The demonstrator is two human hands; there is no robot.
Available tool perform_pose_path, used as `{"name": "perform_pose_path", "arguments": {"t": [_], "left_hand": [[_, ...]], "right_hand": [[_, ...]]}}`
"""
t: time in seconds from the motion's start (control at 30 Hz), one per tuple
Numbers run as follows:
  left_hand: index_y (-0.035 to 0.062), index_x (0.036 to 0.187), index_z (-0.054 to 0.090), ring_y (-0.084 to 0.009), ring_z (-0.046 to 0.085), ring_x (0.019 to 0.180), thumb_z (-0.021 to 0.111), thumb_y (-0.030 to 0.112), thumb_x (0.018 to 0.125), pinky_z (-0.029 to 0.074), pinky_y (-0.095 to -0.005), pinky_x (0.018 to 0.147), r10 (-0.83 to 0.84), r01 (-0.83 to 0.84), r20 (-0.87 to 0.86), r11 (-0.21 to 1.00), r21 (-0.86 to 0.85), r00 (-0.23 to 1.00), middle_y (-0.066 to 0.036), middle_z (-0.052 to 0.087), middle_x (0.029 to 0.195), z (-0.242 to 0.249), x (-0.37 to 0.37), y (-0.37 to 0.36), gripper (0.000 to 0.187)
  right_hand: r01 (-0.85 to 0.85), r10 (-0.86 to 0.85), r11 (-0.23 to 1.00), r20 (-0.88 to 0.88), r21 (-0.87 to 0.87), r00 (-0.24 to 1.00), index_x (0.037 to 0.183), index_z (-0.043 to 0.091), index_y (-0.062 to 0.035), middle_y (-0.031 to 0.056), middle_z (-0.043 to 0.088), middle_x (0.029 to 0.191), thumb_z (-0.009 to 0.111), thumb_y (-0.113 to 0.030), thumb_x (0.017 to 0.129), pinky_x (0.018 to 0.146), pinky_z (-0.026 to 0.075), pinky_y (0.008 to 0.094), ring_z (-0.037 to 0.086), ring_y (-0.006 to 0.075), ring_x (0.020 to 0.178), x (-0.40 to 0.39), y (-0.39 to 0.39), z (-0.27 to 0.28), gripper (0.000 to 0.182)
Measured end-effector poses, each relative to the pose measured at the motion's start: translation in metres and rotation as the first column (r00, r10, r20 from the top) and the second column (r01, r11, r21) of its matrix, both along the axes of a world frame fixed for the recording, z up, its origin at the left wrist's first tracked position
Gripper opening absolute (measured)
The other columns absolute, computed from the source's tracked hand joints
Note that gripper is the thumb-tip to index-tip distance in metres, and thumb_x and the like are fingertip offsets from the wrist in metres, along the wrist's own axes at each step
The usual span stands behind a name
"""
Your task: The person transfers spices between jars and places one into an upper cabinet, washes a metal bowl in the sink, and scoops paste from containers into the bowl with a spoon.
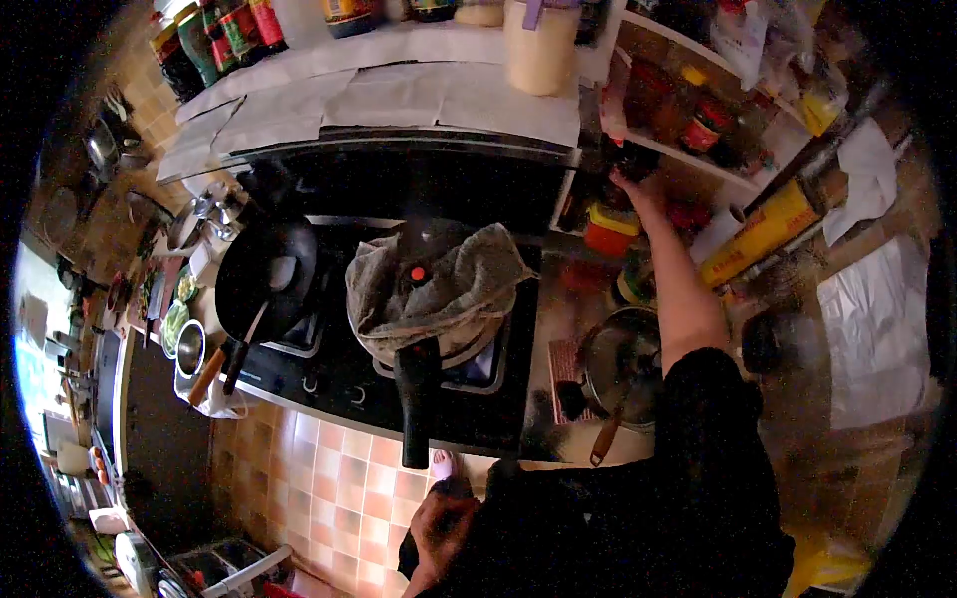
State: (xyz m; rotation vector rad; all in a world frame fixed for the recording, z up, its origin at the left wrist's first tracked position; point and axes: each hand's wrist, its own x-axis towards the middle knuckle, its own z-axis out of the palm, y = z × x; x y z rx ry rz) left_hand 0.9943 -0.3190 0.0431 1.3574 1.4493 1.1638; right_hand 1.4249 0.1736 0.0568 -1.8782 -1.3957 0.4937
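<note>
My right hand (630,181) reaches up into the shelf on the right. Its fingers close around a dark object (632,156) whose kind I cannot make out. Just below this hand is a container with a red body and a yellow lid (610,227). Low beside my body, my left hand (444,523) is in shadow with its fingers curled; whether anything is in it is hidden. In front of me a pan (377,349) with a black handle sits on the stove, a grey cloth (429,284) draped over its lid, whose red-dotted knob pokes through.
A black wok (261,269) with a spatula (282,274) in it occupies the left burner. Right of the stove (284,394) stands a lidded pot (620,364). Bottles (239,32) and a pale, tall container (541,50) line the ledge. A yellow box (763,234) leans at right.
</note>
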Motion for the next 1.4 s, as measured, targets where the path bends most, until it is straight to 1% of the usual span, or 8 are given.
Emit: {"name": "perform_pose_path", "arguments": {"t": [0.13, 0.3, 0.4, 0.6, 0.7, 0.9, 1.2, 1.4], "left_hand": [[0.0025, 0.09, 0.069, -0.0236, 0.067, 0.08, 0.078, -0.009, 0.073, 0.053, -0.0317, 0.071, -0.002, 0.002, 0.045, 1.0, 0.005, 0.999, -0.012, 0.068, 0.088, 0.008, 0.011, 0.005, 0.022], [0.0023, 0.09, 0.069, -0.024, 0.067, 0.083, 0.078, -0.009, 0.074, 0.053, -0.0324, 0.074, -0.009, 0.011, 0.095, 1.0, -0.017, 0.995, -0.011, 0.068, 0.089, 0.004, 0.011, 0.005, 0.022], [0.002, 0.089, 0.069, -0.0249, 0.067, 0.085, 0.078, -0.008, 0.074, 0.054, -0.0331, 0.076, -0.035, 0.038, -0.078, 0.999, 0.03, 0.996, -0.011, 0.068, 0.089, 0.004, 0.01, 0.005, 0.021], [0.0013, 0.09, 0.069, -0.0248, 0.067, 0.087, 0.077, -0.009, 0.075, 0.053, -0.0331, 0.077, 0.024, -0.017, 0.07, 0.995, -0.094, 0.997, -0.012, 0.068, 0.092, 0.009, 0.01, 0.003, 0.02], [0.001, 0.091, 0.068, -0.0232, 0.066, 0.084, 0.076, -0.01, 0.075, 0.053, -0.0319, 0.074, -0.003, 0.007, 0.068, 0.998, -0.06, 0.998, -0.01, 0.067, 0.091, 0.013, 0.008, 0.005, 0.021], [0.0018, 0.091, 0.068, -0.0211, 0.064, 0.081, 0.076, -0.01, 0.075, 0.051, -0.0289, 0.071, 0.011, -0.006, 0.093, 0.999, -0.051, 0.996, -0.01, 0.066, 0.09, 0.008, 0.009, 0.002, 0.021], [0.0037, 0.09, 0.067, -0.0224, 0.066, 0.083, 0.077, -0.007, 0.076, 0.052, -0.0296, 0.073, -0.001, 0.004, 0.054, 0.999, -0.05, 0.999, -0.011, 0.066, 0.089, 0.013, 0.008, 0.003, 0.02], [0.0028, 0.091, 0.065, -0.023, 0.066, 0.085, 0.074, -0.009, 0.077, 0.053, -0.0312, 0.075, -0.001, 0.004, 0.08, 0.999, -0.037, 0.997, -0.011, 0.067, 0.091, 0.015, 0.008, 0.005, 0.02]], "right_hand": [[-0.064, 0.073, 0.992, -0.083, 0.109, 0.994, 0.152, 0.027, 0.0022, 0.0233, 0.042, 0.15, 0.082, -0.07, 0.062, 0.113, 0.038, 0.0454, 0.044, 0.0375, 0.137, 0.001, 0.0, -0.018, 0.128], [0.13, -0.151, 0.985, 0.208, 0.113, 0.966, 0.151, 0.025, 0.0041, 0.0258, 0.039, 0.151, 0.089, -0.059, 0.06, 0.115, 0.035, 0.0451, 0.04, 0.0386, 0.139, -0.008, 0.001, -0.042, 0.128], [0.082, -0.127, 0.98, 0.252, 0.184, 0.959, 0.153, 0.02, 0.0039, 0.0279, 0.03, 0.155, 0.092, -0.053, 0.059, 0.117, 0.032, 0.0447, 0.033, 0.0392, 0.144, -0.007, 0.004, -0.054, 0.131], [0.234, -0.256, 0.966, 0.546, 0.111, 0.798, 0.155, 0.015, 0.002, 0.0278, 0.029, 0.155, 0.092, -0.051, 0.061, 0.11, 0.042, 0.0457, 0.042, 0.0397, 0.137, -0.039, -0.04, -0.066, 0.133], [0.293, -0.22, 0.955, 0.557, -0.043, 0.801, 0.156, 0.011, 0.0036, 0.0292, 0.042, 0.145, 0.089, -0.054, 0.064, 0.099, 0.051, 0.0469, 0.054, 0.0384, 0.125, -0.042, -0.04, -0.062, 0.134], [0.11, -0.134, 0.991, 0.602, 0.078, 0.787, 0.154, 0.008, 0.0098, 0.0286, 0.064, 0.118, 0.082, -0.061, 0.071, 0.085, 0.055, 0.0435, 0.066, 0.0398, 0.105, -0.004, -0.015, -0.104, 0.132], [0.155, -0.12, 0.988, 0.501, -0.027, 0.857, 0.153, 0.011, 0.0111, 0.0305, 0.059, 0.126, 0.089, -0.043, 0.069, 0.09, 0.054, 0.0454, 0.061, 0.041, 0.112, -0.023, -0.021, -0.087, 0.127], [0.315, -0.303, 0.948, 0.416, 0.04, 0.857, 0.118, 0.059, 0.003, 0.0274, 0.061, 0.118, 0.053, -0.011, 0.094, 0.094, 0.05, 0.0515, 0.06, 0.0442, 0.11, -0.041, -0.038, -0.086, 0.028]]}}
